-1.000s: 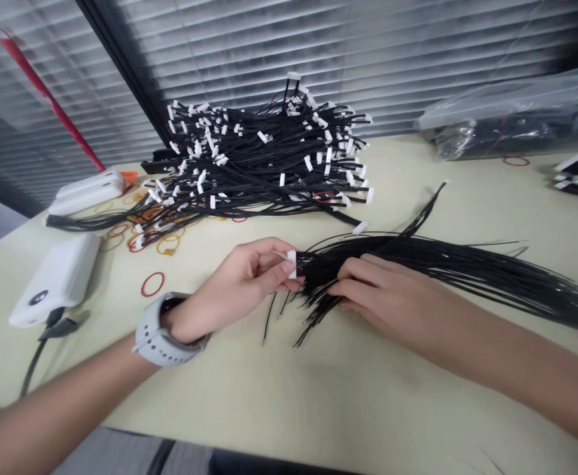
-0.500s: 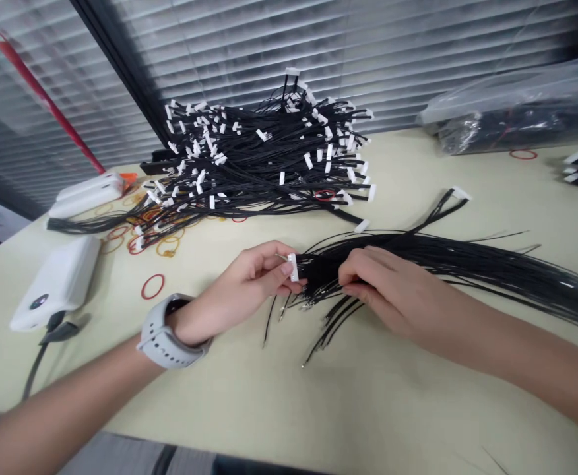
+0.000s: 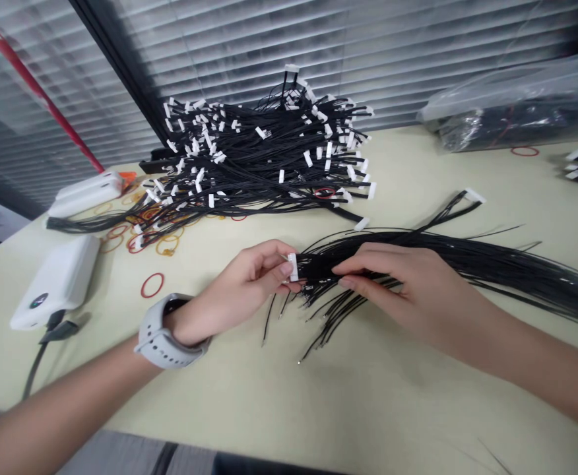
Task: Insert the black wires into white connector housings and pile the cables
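Between the thumb and fingers of my left hand (image 3: 256, 274) is a white connector housing (image 3: 293, 267), held upright with black wires on its right side. My right hand (image 3: 392, 277) is just right of it, thumb and forefinger pinched on a thin black wire (image 3: 326, 280) whose tip points at the connector. Whether that tip sits in the housing is too small to tell. Under both hands runs a long bundle of black wires (image 3: 507, 264), its loose ends with small metal terminals (image 3: 299, 361) fanning out on the table. Another white connector (image 3: 475, 196) lies on wires behind the bundle.
A large heap of black cables with white connectors (image 3: 269, 152) stands at the back. Red and yellow rubber bands (image 3: 152, 285) lie at left, near a white power bank (image 3: 59, 280) with a cable. A plastic bag of cables (image 3: 516, 112) is at the back right.
My right hand has opened its grasp into a finer pinch and shifted slightly, bringing a wire toward the connector. The connector behind the bundle has moved slightly right. My left hand has stayed put.
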The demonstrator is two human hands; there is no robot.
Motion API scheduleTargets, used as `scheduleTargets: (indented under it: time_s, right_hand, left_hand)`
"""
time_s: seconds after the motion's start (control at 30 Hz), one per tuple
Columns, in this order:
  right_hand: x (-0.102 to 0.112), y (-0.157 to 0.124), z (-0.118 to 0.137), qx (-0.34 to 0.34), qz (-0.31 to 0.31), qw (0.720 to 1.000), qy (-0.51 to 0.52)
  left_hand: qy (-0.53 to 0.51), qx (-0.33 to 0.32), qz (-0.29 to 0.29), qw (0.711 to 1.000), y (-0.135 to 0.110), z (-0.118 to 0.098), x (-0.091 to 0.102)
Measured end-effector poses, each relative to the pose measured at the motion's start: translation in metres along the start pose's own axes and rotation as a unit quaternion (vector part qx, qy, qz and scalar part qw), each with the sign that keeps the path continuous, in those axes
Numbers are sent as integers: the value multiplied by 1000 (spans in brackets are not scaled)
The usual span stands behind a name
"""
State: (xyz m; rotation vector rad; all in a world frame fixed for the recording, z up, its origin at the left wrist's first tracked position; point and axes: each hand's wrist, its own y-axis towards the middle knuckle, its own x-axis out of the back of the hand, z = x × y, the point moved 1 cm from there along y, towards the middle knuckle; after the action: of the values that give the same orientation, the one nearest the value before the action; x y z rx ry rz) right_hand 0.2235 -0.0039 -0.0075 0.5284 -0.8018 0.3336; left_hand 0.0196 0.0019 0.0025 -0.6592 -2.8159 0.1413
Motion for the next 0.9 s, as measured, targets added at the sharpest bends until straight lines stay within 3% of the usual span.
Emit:
scheduleTargets:
  time_s: [0.23,0.9]
  right_hand:
    - [6,-1,4,-56,23,998,-7]
    - [10,-1,0,-57,11,998,-18]
  left_hand:
    - [57,-40,0,998,-1,2,1]
    - [5,6,-1,1000,2,0,1]
